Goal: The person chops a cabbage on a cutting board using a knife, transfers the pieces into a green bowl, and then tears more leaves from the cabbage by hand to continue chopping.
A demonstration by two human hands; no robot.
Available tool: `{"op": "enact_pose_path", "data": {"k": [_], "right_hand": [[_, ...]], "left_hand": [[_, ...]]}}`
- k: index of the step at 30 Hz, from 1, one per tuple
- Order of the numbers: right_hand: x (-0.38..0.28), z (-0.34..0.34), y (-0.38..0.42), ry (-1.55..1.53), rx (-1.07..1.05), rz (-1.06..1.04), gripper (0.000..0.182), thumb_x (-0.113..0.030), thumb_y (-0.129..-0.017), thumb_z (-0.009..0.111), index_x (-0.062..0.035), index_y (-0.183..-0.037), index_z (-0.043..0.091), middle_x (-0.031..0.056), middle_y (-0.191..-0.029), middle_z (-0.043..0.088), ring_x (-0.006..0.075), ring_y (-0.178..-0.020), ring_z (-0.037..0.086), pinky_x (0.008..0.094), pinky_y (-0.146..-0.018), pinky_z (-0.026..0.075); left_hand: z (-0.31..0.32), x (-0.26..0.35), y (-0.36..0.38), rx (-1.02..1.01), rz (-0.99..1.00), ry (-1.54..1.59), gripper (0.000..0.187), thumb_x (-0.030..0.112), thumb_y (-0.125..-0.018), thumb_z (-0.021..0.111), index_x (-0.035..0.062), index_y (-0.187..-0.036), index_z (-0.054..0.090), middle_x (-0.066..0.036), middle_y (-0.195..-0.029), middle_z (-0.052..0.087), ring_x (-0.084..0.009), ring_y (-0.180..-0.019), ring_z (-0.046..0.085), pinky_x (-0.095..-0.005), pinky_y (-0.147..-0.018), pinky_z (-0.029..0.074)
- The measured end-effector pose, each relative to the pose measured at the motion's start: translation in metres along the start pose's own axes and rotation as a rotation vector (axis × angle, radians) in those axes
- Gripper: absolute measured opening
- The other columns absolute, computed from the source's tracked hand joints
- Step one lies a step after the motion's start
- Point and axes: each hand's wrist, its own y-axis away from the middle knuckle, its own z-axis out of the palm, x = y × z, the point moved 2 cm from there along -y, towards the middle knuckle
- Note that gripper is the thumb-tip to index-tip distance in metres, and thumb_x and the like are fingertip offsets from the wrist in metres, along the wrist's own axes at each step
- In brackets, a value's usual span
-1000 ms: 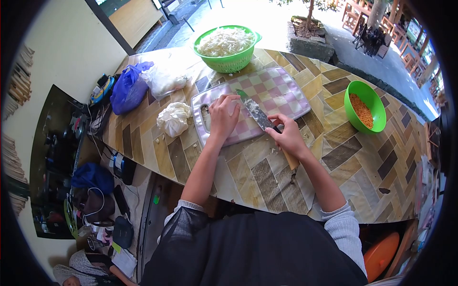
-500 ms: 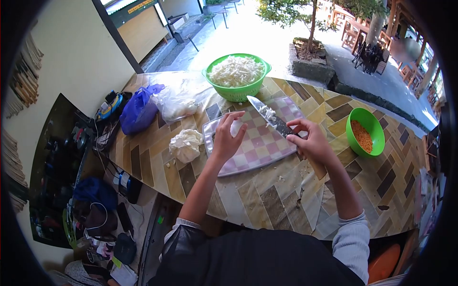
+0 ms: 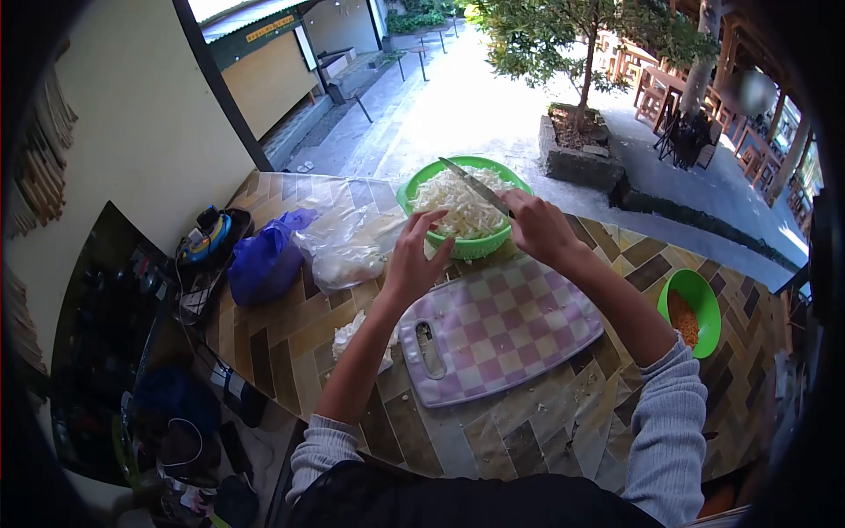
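A kitchen knife (image 3: 478, 187) is in my right hand (image 3: 544, 227), closed around its handle. The blade slants up and left over a green colander (image 3: 475, 250) heaped with white shreds (image 3: 459, 208), apparently cabbage. My left hand (image 3: 414, 264) is at the colander's near left side, fingers curved and apart, with nothing in them. Below both hands lies a pink-and-white checkered cutting board (image 3: 506, 339), a few small bits scattered on it. A pale leafy chunk (image 3: 349, 338) sits left of the board, partly behind my left forearm.
To the right stands a green bowl (image 3: 711, 304) with orange bits inside. A blue plastic bag (image 3: 266, 266) and a clear bag (image 3: 348, 264) lie at the table's left. Behind the table (image 3: 290, 352) are paving and a tree in a planter (image 3: 583, 158).
Both hands have gone forward from the board to the colander. The knife, which carried white shreds on its blade, is now above the heap. The view has tilted up.
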Motion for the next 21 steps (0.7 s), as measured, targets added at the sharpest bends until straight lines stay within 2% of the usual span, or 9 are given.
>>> {"op": "enact_pose_path", "data": {"k": [3, 6, 9, 10, 12, 13, 16, 19, 21], "right_hand": [[0.002, 0.015, -0.006, -0.065, 0.071, -0.053, 0.044, 0.005, -0.078, 0.058, 0.0058, -0.121, 0.055, 0.0218, -0.106, 0.063, 0.0382, -0.089, 0.065, 0.0444, -0.076, 0.055], [-0.002, 0.017, -0.005, -0.177, 0.106, -0.047, 0.043, 0.003, -0.078, 0.06, 0.0053, -0.121, 0.054, 0.0223, -0.106, 0.062, 0.0399, -0.091, 0.064, 0.0457, -0.077, 0.053], [-0.003, 0.015, -0.007, -0.174, 0.14, 0.045, 0.043, 0.001, -0.078, 0.062, 0.0029, -0.121, 0.056, 0.0236, -0.109, 0.062, 0.0423, -0.097, 0.061, 0.044, -0.086, 0.049], [0.002, 0.014, -0.009, -0.166, 0.18, 0.023, 0.043, 0.0, -0.078, 0.062, 0.0034, -0.12, 0.057, 0.0239, -0.109, 0.062, 0.0419, -0.098, 0.061, 0.0441, -0.086, 0.049], [0.016, 0.009, -0.014, -0.155, 0.268, -0.026, 0.041, 0.0, -0.078, 0.06, 0.0044, -0.119, 0.058, 0.0246, -0.11, 0.063, 0.0412, -0.099, 0.062, 0.0443, -0.087, 0.05], [0.02, 0.006, -0.015, -0.17, 0.242, 0.007, 0.041, -0.001, -0.078, 0.06, 0.0047, -0.119, 0.058, 0.0249, -0.11, 0.063, 0.0412, -0.099, 0.062, 0.0439, -0.088, 0.05], [0.022, 0.001, -0.009, -0.199, 0.177, 0.092, 0.041, -0.004, -0.077, 0.062, 0.0056, -0.117, 0.06, 0.026, -0.109, 0.064, 0.0406, -0.1, 0.062, 0.0435, -0.089, 0.049], [0.02, 0.006, -0.001, -0.181, 0.164, 0.093, 0.042, -0.004, -0.077, 0.061, 0.0055, -0.117, 0.06, 0.0262, -0.108, 0.064, 0.0403, -0.1, 0.062, 0.0431, -0.089, 0.049], [0.019, 0.01, 0.002, -0.211, 0.114, 0.114, 0.042, -0.005, -0.077, 0.061, 0.0049, -0.118, 0.06, 0.0263, -0.109, 0.064, 0.0403, -0.1, 0.062, 0.0435, -0.09, 0.049]], "left_hand": [[0.007, -0.012, -0.018, 0.018, 0.07, -0.047, 0.051, 0.017, -0.088, 0.065, -0.0002, -0.132, 0.047, -0.022, -0.128, 0.052, -0.0331, -0.116, 0.055, -0.0402, -0.095, 0.047], [0.025, -0.02, -0.042, 0.101, 0.133, -0.1, 0.056, 0.027, -0.093, 0.061, 0.0, -0.138, 0.043, -0.022, -0.141, 0.043, -0.0357, -0.127, 0.048, -0.0431, -0.105, 0.039], [0.05, -0.021, -0.046, -0.2, 0.104, -0.315, 0.059, 0.036, -0.094, 0.057, -0.0001, -0.138, 0.043, -0.021, -0.144, 0.04, -0.0373, -0.132, 0.042, -0.0437, -0.112, 0.03], [0.055, -0.021, -0.044, -0.281, 0.149, -0.394, 0.059, 0.038, -0.094, 0.057, 0.0009, -0.138, 0.045, -0.02, -0.145, 0.041, -0.0372, -0.131, 0.043, -0.0433, -0.114, 0.027], [0.047, -0.018, -0.039, -0.315, 0.163, -0.352, 0.057, 0.037, -0.094, 0.057, 0.0014, -0.137, 0.046, -0.019, -0.146, 0.04, -0.036, -0.131, 0.043, -0.0445, -0.114, 0.027], [0.041, -0.017, -0.037, -0.331, 0.173, -0.334, 0.056, 0.037, -0.094, 0.057, 0.0017, -0.137, 0.046, -0.018, -0.146, 0.04, -0.0354, -0.131, 0.044, -0.0451, -0.114, 0.026], [0.018, -0.036, -0.035, -0.125, 0.052, -0.255, 0.055, 0.036, -0.094, 0.056, -0.0002, -0.134, 0.048, -0.02, -0.143, 0.044, -0.0341, -0.13, 0.045, -0.0491, -0.114, 0.026], [0.007, -0.051, -0.034, -0.145, -0.075, -0.397, 0.053, 0.033, -0.094, 0.056, -0.0031, -0.133, 0.048, -0.022, -0.135, 0.05, -0.0355, -0.128, 0.047, -0.0498, -0.112, 0.029], [0.021, -0.056, -0.034, -0.135, 0.029, -0.42, 0.047, 0.031, -0.096, 0.053, -0.0061, -0.125, 0.052, -0.025, -0.127, 0.055, -0.0382, -0.121, 0.052, -0.0472, -0.109, 0.033]]}}
